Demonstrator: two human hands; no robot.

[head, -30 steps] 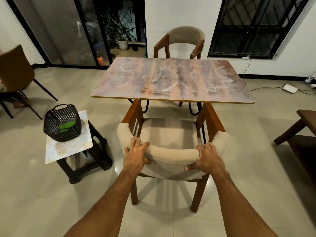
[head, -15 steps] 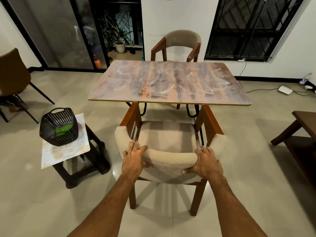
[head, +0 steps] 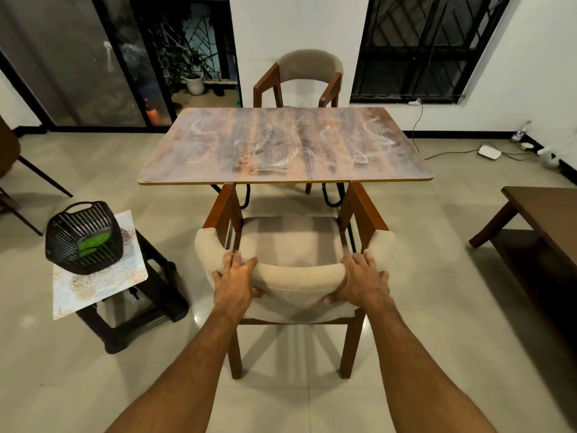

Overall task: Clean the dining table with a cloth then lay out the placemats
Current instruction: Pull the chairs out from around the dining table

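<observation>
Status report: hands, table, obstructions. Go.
Left hand and right hand grip the beige padded chair back. Smeared wood-pattern dining table unwiped. Chair blocks the near edge.

The room was evenly lit from overhead, the windows (head: pixel 421 48) dark. A small glare spot sat on the floor tiles (head: pixel 199 318); soft chair-leg shadows fanned beneath the chair (head: pixel 293 242). Edges bowed with wide-angle distortion, and detail looked slightly soft.

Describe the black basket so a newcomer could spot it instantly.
Start at the dining table and look to its near left, where a low dark stool holds a pale patterned mat. The black basket stands on it, the only woven container, with something green inside.
</observation>
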